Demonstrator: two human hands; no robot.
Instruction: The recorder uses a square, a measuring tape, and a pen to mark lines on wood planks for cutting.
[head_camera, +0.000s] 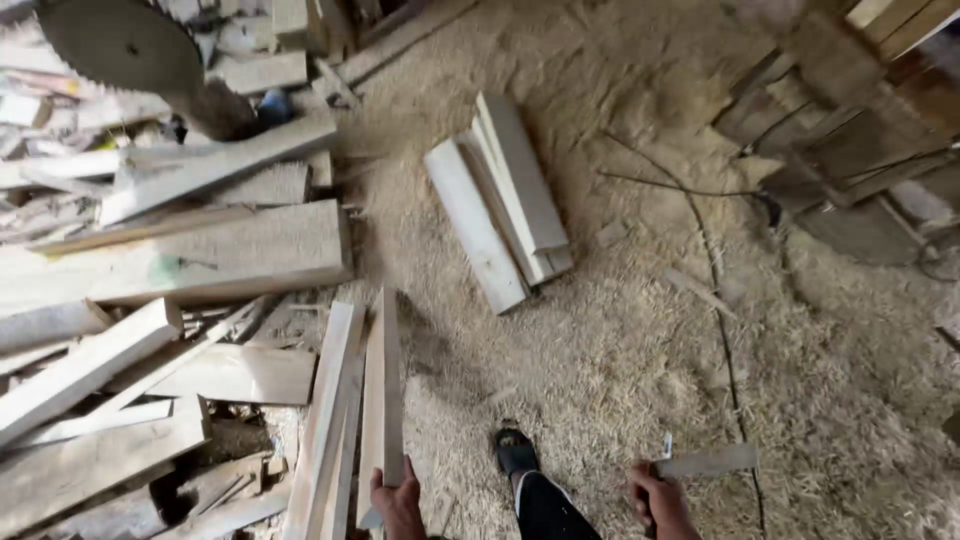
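A narrow wooden plank (383, 400) is gripped at its near end by the left hand (398, 503), closed around it, at the bottom edge of the floor (600, 360). A flat metal tool (706, 461) is clasped by the right hand (660, 503). Stacked boards (497, 200) lie well apart on the sawdust, a lumber pile (170, 270) along the left edge

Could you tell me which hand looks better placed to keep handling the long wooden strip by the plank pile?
Left, probably. The left hand already grips the near end of the long wooden strip, while the right hand holds a flat metal tool.
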